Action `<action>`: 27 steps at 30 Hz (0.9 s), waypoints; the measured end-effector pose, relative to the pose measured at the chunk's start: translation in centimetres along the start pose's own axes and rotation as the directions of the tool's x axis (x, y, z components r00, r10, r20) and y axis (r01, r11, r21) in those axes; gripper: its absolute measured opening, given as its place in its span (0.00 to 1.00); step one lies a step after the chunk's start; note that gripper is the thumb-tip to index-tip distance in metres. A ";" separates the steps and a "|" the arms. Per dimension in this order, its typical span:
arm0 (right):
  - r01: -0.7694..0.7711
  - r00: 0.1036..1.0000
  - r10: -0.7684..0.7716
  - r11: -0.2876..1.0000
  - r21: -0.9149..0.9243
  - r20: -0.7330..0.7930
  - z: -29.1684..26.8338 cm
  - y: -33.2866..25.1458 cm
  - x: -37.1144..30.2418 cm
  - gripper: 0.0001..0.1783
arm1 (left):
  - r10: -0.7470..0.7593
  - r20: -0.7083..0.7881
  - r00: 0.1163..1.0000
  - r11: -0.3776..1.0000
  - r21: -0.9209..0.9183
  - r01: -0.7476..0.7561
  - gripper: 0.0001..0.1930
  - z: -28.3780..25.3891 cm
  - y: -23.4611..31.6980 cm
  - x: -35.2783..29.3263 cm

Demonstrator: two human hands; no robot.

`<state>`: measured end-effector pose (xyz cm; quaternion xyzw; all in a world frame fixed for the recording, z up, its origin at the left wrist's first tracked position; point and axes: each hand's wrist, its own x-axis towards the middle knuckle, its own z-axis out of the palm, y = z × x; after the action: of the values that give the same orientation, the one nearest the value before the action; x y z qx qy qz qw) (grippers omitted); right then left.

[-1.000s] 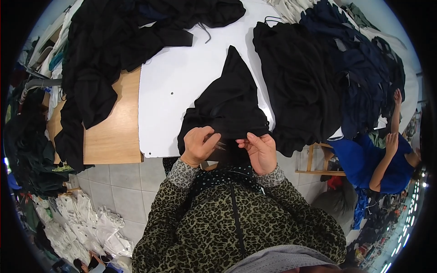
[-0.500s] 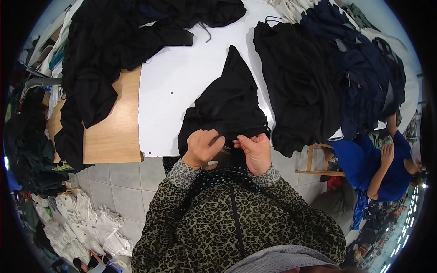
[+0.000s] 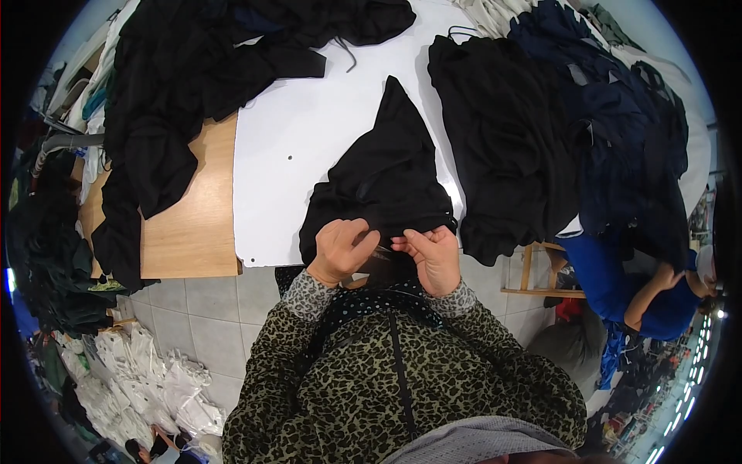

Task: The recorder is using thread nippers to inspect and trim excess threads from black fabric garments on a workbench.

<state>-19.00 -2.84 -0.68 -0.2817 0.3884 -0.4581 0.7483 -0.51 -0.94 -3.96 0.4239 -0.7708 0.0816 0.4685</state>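
Observation:
A black garment (image 3: 382, 174) lies on the white board, its pointed part toward the far side and its near edge at the table's front. My left hand (image 3: 340, 251) is closed at this edge, with thin metal blades (image 3: 381, 252) showing past its fingers; they look like thread snips, the rest hidden in my grip. Just to the right, my right hand (image 3: 431, 259) pinches the garment's near edge between thumb and fingers. The blade tips are close to my right fingertips. Whether a thread is between them is too small to tell.
Black garments (image 3: 166, 147) are heaped at the left over a wooden tabletop (image 3: 197, 232). A black pile (image 3: 506, 147) and navy garments (image 3: 626, 139) stand to the right of the white board (image 3: 270, 185). At far right a person in blue (image 3: 665, 309) handles navy cloth. White bundles (image 3: 147, 379) lie at lower left.
My right fingertips have shifted slightly left, toward the blades; my left hand stays nearly still. At right, the other person's arms have moved and navy cloth now hangs lower in front of them.

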 end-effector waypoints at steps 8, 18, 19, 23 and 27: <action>0.017 1.000 -0.018 1.000 0.020 0.023 -0.2 -0.3 -0.2 0.04 | -0.012 0.003 1.000 1.000 -0.013 0.012 0.14 0.2 0.0 -0.2; 0.032 0.999 -0.028 0.996 -0.083 0.041 -0.3 -0.2 -0.2 0.04 | -0.016 -0.005 1.000 1.000 -0.014 0.016 0.15 0.5 -0.1 -0.5; 0.032 0.999 -0.028 0.996 -0.084 0.041 -0.3 -0.3 -0.2 0.04 | -0.022 -0.006 1.000 1.000 -0.012 0.022 0.15 0.5 -0.1 -0.5; 0.010 0.995 -0.012 1.000 0.022 0.100 -0.7 -0.5 -0.1 0.06 | -0.037 -0.011 0.999 0.999 -0.009 0.036 0.16 0.5 -0.2 -0.6; -0.075 0.997 0.075 0.996 0.047 0.011 -1.0 -0.7 0.2 0.06 | -0.033 -0.017 0.999 0.999 -0.008 0.033 0.16 0.5 -0.3 -0.6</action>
<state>-20.14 -3.41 -0.73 -0.2512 0.3841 -0.4376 0.7733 -0.51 -1.03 -4.84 0.4339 -0.7599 0.0746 0.4782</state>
